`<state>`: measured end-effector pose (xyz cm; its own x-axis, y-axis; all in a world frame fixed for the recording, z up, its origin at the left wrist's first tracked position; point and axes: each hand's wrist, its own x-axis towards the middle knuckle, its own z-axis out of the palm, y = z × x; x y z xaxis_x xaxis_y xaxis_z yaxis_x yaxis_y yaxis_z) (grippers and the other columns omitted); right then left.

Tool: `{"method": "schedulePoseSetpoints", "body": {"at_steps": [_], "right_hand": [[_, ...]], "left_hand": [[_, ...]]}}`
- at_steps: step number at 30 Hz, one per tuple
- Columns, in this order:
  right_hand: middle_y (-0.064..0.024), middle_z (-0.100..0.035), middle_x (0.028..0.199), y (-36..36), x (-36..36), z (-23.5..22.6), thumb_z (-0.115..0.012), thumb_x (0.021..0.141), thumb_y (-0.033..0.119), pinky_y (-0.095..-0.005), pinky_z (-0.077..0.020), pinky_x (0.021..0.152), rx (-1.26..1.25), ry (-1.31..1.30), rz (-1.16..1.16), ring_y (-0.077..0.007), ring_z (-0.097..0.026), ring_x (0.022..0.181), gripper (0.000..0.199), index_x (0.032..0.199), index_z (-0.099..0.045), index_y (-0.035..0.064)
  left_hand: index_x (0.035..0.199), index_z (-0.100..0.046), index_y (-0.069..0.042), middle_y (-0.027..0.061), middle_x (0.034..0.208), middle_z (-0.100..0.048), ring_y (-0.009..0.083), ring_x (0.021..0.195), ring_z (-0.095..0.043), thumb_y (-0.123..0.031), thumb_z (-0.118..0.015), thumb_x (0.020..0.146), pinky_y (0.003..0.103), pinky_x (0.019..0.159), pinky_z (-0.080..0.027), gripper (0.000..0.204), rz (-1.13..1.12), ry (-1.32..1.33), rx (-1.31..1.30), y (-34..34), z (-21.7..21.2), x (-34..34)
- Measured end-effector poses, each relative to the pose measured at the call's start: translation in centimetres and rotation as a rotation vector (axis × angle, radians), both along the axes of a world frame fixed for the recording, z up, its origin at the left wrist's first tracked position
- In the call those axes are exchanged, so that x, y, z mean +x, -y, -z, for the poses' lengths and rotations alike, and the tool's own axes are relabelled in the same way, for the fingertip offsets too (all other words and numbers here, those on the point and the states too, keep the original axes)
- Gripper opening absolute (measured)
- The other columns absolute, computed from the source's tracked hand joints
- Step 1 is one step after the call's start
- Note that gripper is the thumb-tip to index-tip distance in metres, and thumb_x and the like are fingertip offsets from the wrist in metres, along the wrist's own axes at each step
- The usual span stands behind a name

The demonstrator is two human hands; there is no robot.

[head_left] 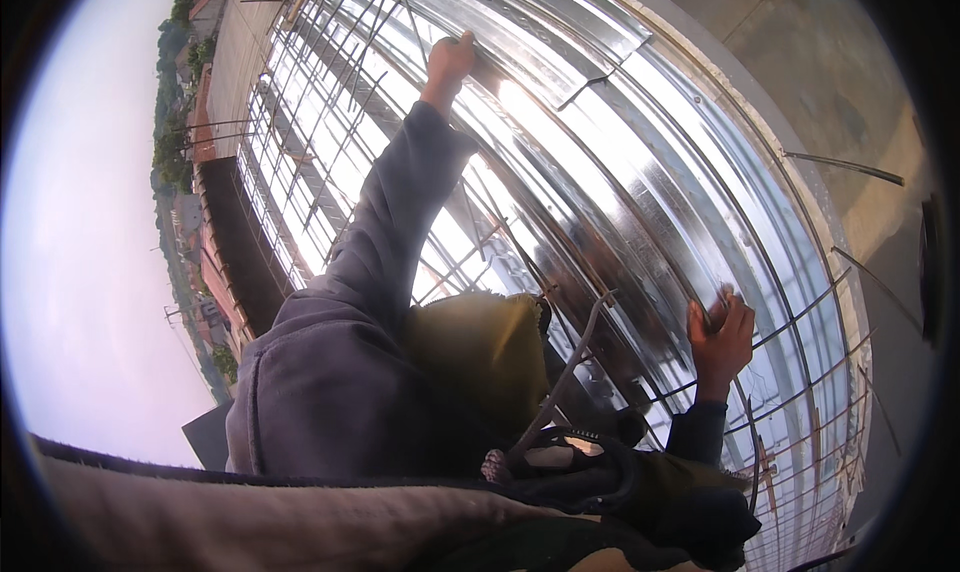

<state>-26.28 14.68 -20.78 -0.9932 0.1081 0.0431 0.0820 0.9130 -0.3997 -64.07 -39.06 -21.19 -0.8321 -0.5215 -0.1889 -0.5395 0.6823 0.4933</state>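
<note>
My left hand (450,60) reaches far out on a grey-purple sleeve (390,222), its fingers closed on a thin steel bar of the rebar mesh (330,82). My right hand (720,334) is curled around another thin bar of the same mesh, near its right edge. The mesh lies over shiny corrugated metal decking (620,152). A bent bar (572,367) rises between my arms, close to my chest.
An olive-yellow cloth (480,357) and a dark pouch (570,457) hang at my front. A concrete surface (830,82) borders the decking, with loose bars (845,167) sticking out over it. Rooftops and trees (180,162) lie far below under pale sky.
</note>
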Motion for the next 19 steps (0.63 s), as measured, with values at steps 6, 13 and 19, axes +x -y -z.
{"method": "schedulePoseSetpoints", "body": {"at_steps": [6,13,19], "right_hand": [[-0.0149,-0.064,0.125,-0.1,0.2,0.2,-0.089,0.082,0.055,-0.0451,-0.0616,0.088,0.115,-0.072,0.022,-0.0358,-0.067,0.114,0.072,0.135,-0.067,0.0109],[-0.0149,-0.063,0.130,0.1,0.3,0.4,-0.088,0.085,0.050,-0.0428,-0.0609,0.089,0.144,-0.069,-0.034,-0.0340,-0.066,0.116,0.067,0.137,-0.069,0.0126],[-0.0135,-0.064,0.131,-0.1,0.6,0.4,-0.090,0.082,0.050,-0.0414,-0.0620,0.088,-0.024,0.002,0.056,-0.0352,-0.068,0.118,0.069,0.138,-0.069,0.0162]], "left_hand": [[0.090,-0.078,0.008,0.0186,0.084,-0.076,0.0289,0.084,-0.076,-0.054,-0.073,0.093,0.040,0.075,-0.058,0.062,0.040,0.073,0.077,-1.5,-1.0,0.2],[0.107,-0.074,0.012,0.0262,0.098,-0.077,0.0374,0.084,-0.077,-0.058,-0.058,0.097,0.043,0.077,-0.061,0.073,0.153,0.213,-0.120,-2.8,-3.0,-1.4],[0.139,-0.062,0.009,0.0318,0.131,-0.071,0.0407,0.125,-0.070,-0.059,-0.051,0.102,0.039,0.112,-0.050,0.078,0.322,0.165,-0.419,0.3,0.8,-2.7]]}}
